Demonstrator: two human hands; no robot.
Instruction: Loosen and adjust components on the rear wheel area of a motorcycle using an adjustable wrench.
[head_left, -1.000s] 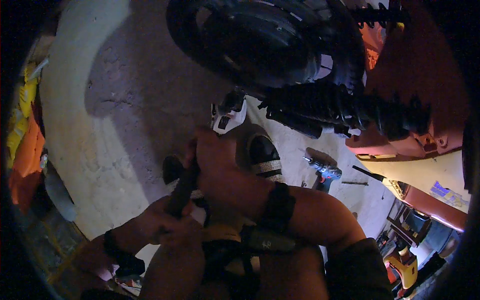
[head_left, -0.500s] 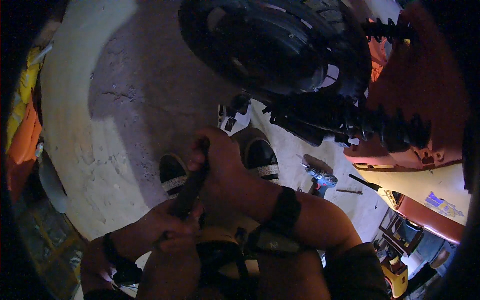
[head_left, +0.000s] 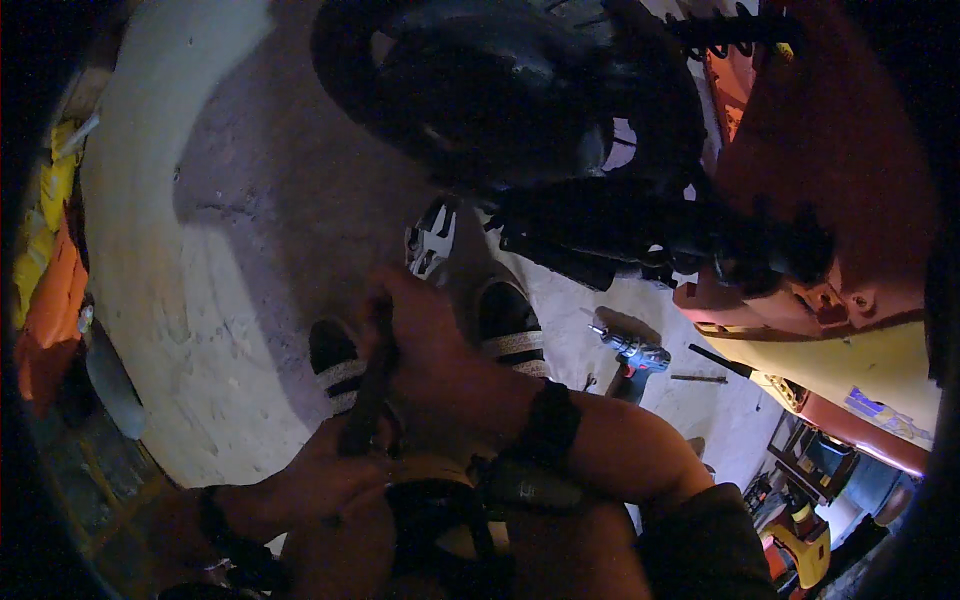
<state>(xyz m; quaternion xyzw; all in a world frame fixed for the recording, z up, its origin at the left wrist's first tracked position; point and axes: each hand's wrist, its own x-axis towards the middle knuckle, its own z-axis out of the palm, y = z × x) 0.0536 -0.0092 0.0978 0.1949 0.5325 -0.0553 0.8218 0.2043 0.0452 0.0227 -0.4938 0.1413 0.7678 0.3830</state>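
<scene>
A dark, elongated bar-like part [head_left: 368, 405] slants between my two hands over my lap; the dim light hides what kind it is. My right hand [head_left: 425, 335] is closed around its upper end, fingers wrapped over it. Lower down, my left hand [head_left: 335, 465] grips the other end, its fingers partly lost in shadow. Just beyond my right hand, a pale and black part [head_left: 432, 238] lies on the floor between the wheel and my shoes.
A black wheel [head_left: 480, 90] fills the far side, beside a coil-spring shock absorber [head_left: 770, 240] and red bodywork [head_left: 860, 170]. A cordless drill [head_left: 638, 355] and a bolt [head_left: 700, 379] lie on the floor at right. Orange and yellow bags [head_left: 50, 310] are at far left.
The view has shifted slightly, so the wheel and drill appear farther left. Both hands keep hold of the bar-like part, and the left hand's fingers have shifted a little on it.
</scene>
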